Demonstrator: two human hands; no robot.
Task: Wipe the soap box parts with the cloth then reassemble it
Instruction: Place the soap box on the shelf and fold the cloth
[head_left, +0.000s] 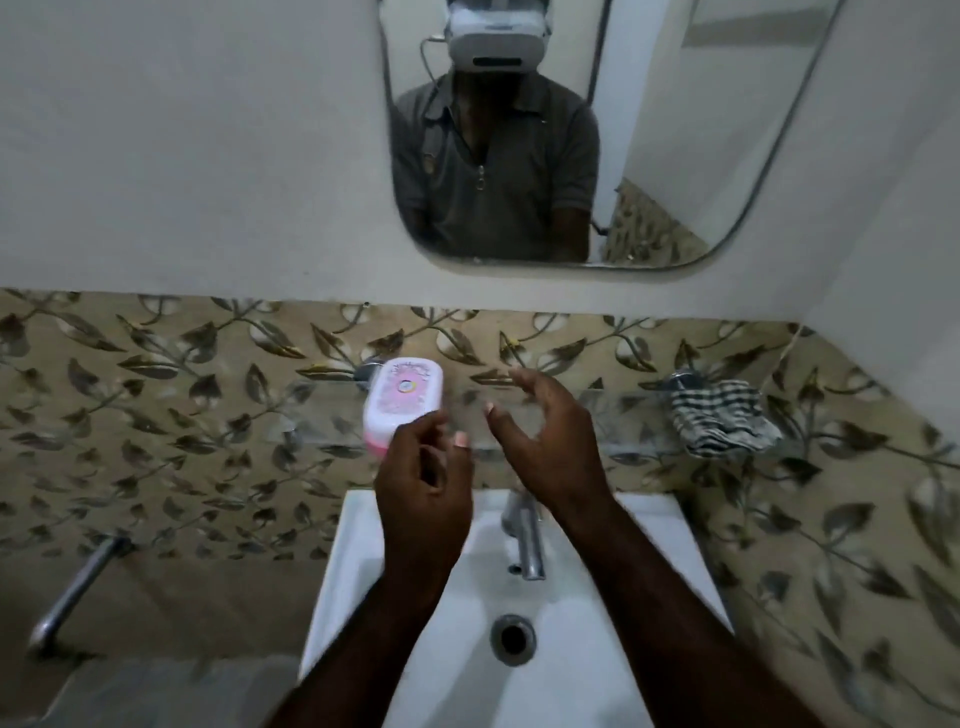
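2 hands by a pink soap box (402, 397) on a glass shelf (623, 418).
Left hand (423, 478) loosely curled, grip unclear; right hand (545, 441) spread wide, empty.

Closed pink soap box (404, 402); crumpled checked cloth (722, 415) well to its right.

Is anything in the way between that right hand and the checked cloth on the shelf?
Nothing visible. The right hand hovers open at the glass shelf, and the cloth lies farther right on that shelf. The soap box sits on the other side, by the left hand; the tap is lower.
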